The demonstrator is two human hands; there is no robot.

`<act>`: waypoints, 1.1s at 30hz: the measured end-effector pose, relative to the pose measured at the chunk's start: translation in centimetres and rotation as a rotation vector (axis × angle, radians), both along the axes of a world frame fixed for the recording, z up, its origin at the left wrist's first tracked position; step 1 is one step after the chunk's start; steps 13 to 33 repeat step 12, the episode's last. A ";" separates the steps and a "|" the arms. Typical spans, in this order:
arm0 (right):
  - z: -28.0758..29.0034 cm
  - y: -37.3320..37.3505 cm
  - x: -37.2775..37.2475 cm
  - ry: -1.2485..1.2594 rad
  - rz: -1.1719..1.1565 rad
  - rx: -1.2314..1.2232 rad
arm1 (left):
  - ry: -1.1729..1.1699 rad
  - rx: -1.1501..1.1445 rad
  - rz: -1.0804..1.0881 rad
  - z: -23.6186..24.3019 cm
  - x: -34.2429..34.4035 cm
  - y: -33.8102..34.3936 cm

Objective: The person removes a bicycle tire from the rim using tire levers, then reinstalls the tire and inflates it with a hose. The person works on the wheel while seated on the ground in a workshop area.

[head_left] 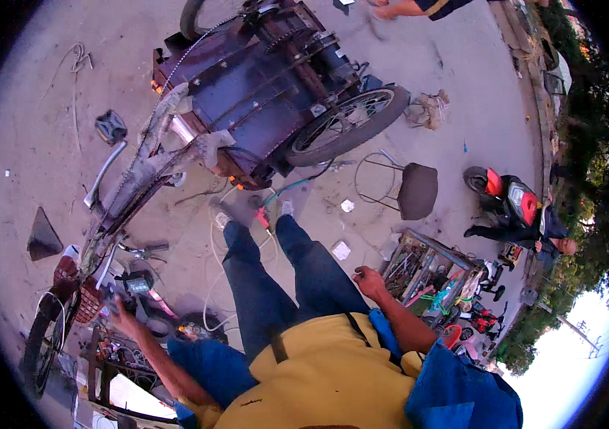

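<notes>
A cargo tricycle (pixel 247 96) lies tipped over ahead of me, its dark cargo box and a spoked wheel (pixel 347 123) turned up. Its frame runs down to the left, toward a front wheel (pixel 41 347) and a woven basket (pixel 90 304). Beside that basket, my left hand (pixel 126 320) is closed round something greyish that I cannot make out. My right hand (pixel 370 283) hangs over the ground near a crate of tools (pixel 426 268), fingers loosely bent and apart, with nothing seen in it. A red-handled tool (pixel 262 217) with a hose lies by my feet.
A round-framed stool (pixel 419 191) lies tipped over on the right. Farther off, a person is beside a red scooter (pixel 519 202). Another person's leg (pixel 404 8) shows at the top. A dark triangular plate (pixel 43 236) and a pedal-like part (pixel 111 127) lie left.
</notes>
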State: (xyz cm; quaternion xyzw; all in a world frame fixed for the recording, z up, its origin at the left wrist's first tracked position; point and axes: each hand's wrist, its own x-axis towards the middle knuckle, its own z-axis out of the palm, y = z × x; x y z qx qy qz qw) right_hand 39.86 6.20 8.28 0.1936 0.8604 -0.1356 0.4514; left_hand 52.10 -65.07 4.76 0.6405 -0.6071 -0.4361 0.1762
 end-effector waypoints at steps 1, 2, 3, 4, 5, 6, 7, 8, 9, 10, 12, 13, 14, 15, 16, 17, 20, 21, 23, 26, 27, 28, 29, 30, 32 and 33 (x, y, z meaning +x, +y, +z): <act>-0.2 0.1 0.0 0.014 -0.016 -0.036 | 0.035 0.043 -0.060 2.4 -0.7 0.8; -0.6 0.2 0.0 0.026 -0.029 -0.074 | 0.069 0.085 -0.117 5.2 -1.8 1.9; -1.0 0.1 0.2 0.038 -0.047 -0.110 | 0.102 0.129 -0.177 7.2 -3.0 3.6; -1.0 -0.8 -0.9 0.002 -0.046 -0.092 | 0.195 0.048 -0.032 8.4 -5.9 7.2; -1.1 -0.8 -1.2 0.013 -0.032 -0.094 | 0.223 0.106 -0.115 7.8 -7.2 9.6; -1.2 -0.8 -1.3 0.024 -0.022 -0.096 | 0.300 0.129 -0.140 6.4 -9.8 11.6; -1.5 -0.5 -1.5 0.037 -0.008 -0.094 | 0.371 0.271 -0.260 8.5 -14.9 14.8; -1.5 -0.3 -1.4 0.039 0.001 -0.089 | 0.371 0.319 -0.295 7.8 -18.4 17.1; -1.5 0.0 -1.4 0.042 0.015 -0.086 | 0.312 0.431 -0.418 2.6 -18.5 16.8; -1.6 0.1 -1.5 0.041 0.032 -0.086 | 0.301 0.448 -0.399 -0.3 -20.7 17.8; -2.6 1.8 -0.9 -0.031 0.014 -0.018 | 0.344 0.530 -0.353 -9.6 -21.6 18.2; -2.6 1.8 -0.9 -0.031 0.014 -0.018 | 0.344 0.530 -0.353 -9.6 -21.6 18.2; -2.6 1.8 -0.9 -0.031 0.014 -0.018 | 0.344 0.530 -0.353 -9.6 -21.6 18.2; -2.6 1.8 -0.9 -0.031 0.014 -0.018 | 0.344 0.530 -0.353 -9.6 -21.6 18.2; -2.6 1.8 -0.9 -0.031 0.014 -0.018 | 0.344 0.530 -0.353 -9.6 -21.6 18.2; -2.6 1.8 -0.9 -0.031 0.014 -0.018 | 0.344 0.530 -0.353 -9.6 -21.6 18.2; -2.6 1.8 -0.9 -0.031 0.014 -0.018 | 0.344 0.530 -0.353 -9.6 -21.6 18.2; -2.6 1.8 -0.9 -0.031 0.014 -0.018 | 0.344 0.530 -0.353 -9.6 -21.6 18.2; -2.6 1.8 -0.9 -0.031 0.014 -0.018 | 0.344 0.530 -0.353 -9.6 -21.6 18.2; -2.6 1.8 -0.9 -0.031 0.014 -0.018 | 0.344 0.530 -0.353 -9.6 -21.6 18.2; -2.6 1.8 -0.9 -0.031 0.014 -0.018 | 0.344 0.530 -0.353 -9.6 -21.6 18.2; -2.6 1.8 -0.9 -0.031 0.014 -0.018 | 0.344 0.530 -0.353 -9.6 -21.6 18.2; -2.6 1.8 -0.9 -0.031 0.014 -0.018 | 0.344 0.530 -0.353 -9.6 -21.6 18.2; -2.6 1.8 -0.9 -0.031 0.014 -0.018 | 0.344 0.530 -0.353 -9.6 -21.6 18.2; -2.6 1.8 -0.9 -0.031 0.014 -0.018 | 0.344 0.530 -0.353 -9.6 -21.6 18.2; -2.6 1.8 -0.9 -0.031 0.014 -0.018 | 0.344 0.530 -0.353 -9.6 -21.6 18.2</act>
